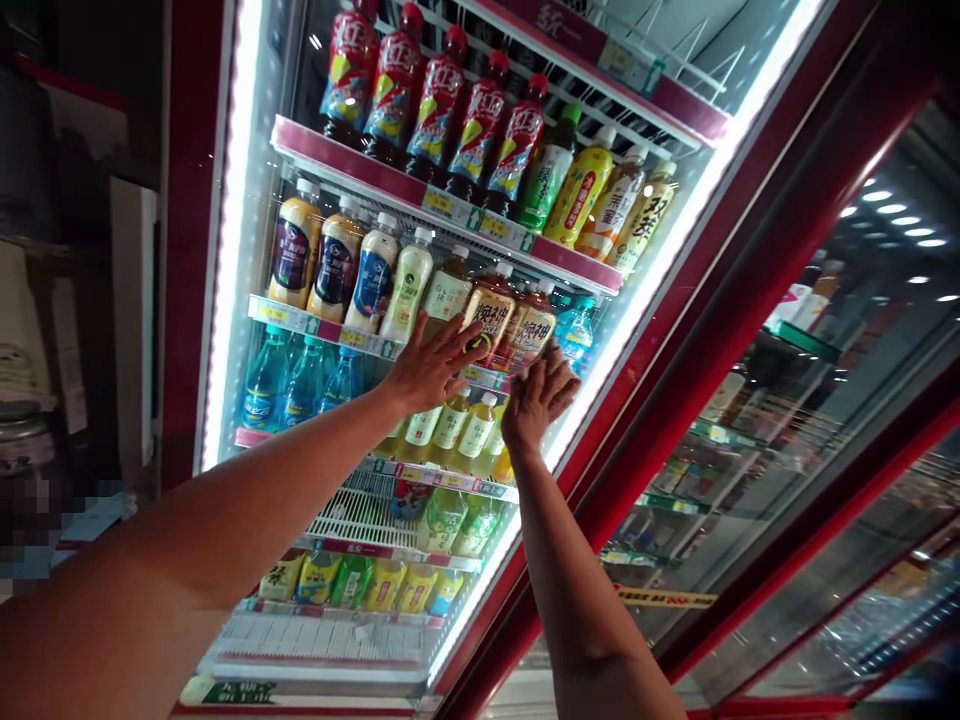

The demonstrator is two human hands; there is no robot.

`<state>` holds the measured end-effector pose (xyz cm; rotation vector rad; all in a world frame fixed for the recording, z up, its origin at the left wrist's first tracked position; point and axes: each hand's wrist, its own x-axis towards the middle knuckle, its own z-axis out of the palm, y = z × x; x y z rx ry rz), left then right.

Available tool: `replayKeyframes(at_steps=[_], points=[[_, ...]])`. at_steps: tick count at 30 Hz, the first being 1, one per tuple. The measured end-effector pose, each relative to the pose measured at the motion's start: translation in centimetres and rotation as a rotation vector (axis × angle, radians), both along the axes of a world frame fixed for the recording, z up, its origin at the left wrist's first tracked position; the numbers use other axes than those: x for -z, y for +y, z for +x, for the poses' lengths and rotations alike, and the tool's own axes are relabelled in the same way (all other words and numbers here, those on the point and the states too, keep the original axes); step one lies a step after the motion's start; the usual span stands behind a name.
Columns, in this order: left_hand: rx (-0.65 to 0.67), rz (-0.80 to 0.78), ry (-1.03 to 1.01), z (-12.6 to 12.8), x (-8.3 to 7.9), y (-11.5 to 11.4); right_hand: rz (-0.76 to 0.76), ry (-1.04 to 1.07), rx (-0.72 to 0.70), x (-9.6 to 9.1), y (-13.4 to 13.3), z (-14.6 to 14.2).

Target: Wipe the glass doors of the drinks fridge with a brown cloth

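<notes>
My left hand (429, 368) reaches up into the lit drinks cooler with its fingers spread and nothing in it. Its fingertips lie in front of a pale-green-labelled bottle (448, 283) and a brown tea bottle (489, 312); whether they touch is unclear. To its right, my right hand (538, 398) is raised with fingers apart and slightly bent. It is nearest to a second brown tea bottle (534, 325) and a blue bottle (576, 330) at the row's end. All these bottles stand upright on the middle shelf, their lower parts partly hidden by my hands.
Red-capped bottles (442, 95) line the shelf above. Cream-coloured drinks (296, 245) stand at the left of the middle row. Blue bottles (266, 385) and yellowish bottles (450, 430) fill the shelf below. A red door frame (675, 370) runs along the right, beside another glass cooler.
</notes>
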<state>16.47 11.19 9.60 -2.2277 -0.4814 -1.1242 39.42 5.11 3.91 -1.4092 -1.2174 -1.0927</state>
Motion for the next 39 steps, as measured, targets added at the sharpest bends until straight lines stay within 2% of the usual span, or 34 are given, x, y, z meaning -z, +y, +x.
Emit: replayKeyframes(at_steps=[3,5,7,10,12,17,20,22,24,28,31,35,37,39], points=[[-0.037,-0.043,-0.02,-0.8,1.0,-0.3,-0.166,-0.122,-0.024,1.2,-0.1,-2.9],[-0.052,-0.06,-0.024,-1.6,1.6,-0.3,-0.234,-0.155,-0.035,1.1,-0.6,-3.5],[-0.071,-0.076,-0.045,-2.9,2.1,0.0,-0.222,-0.103,-0.046,0.3,-0.7,-3.4],[-0.118,-0.11,-0.099,-5.3,3.1,0.5,-0.11,0.057,-0.065,-0.8,0.4,-4.0],[-0.148,-0.137,-0.127,-6.7,3.6,0.7,-0.077,0.103,-0.073,-0.5,1.3,-5.5],[-0.144,-0.173,-0.106,-8.8,4.1,1.0,-0.203,-0.042,-0.063,1.1,1.8,-8.9],[-0.12,-0.192,-0.081,-9.7,4.1,1.1,-0.23,-0.027,-0.007,-0.4,1.6,-9.0],[-0.129,-0.203,-0.115,-10.6,4.3,1.3,-0.199,0.054,0.017,-1.7,1.9,-9.3],[-0.143,-0.215,-0.178,-11.4,4.5,1.5,-0.156,0.125,0.033,-2.2,2.5,-10.4],[-0.099,-0.253,-0.236,-12.3,5.1,2.3,-0.235,0.025,0.034,-0.1,3.2,-14.2],[-0.05,-0.263,-0.243,-12.5,5.1,2.6,-0.302,-0.074,0.031,1.1,3.0,-15.6],[-0.051,-0.249,-0.236,-13.4,5.2,2.5,-0.241,-0.051,0.037,-1.0,3.4,-15.9],[-0.107,-0.259,-0.305,-14.3,5.4,2.4,-0.177,0.002,0.039,-2.0,4.1,-16.7],[-0.168,-0.289,-0.389,-15.3,5.7,2.6,-0.169,0.01,0.031,-2.1,4.8,-18.1]])
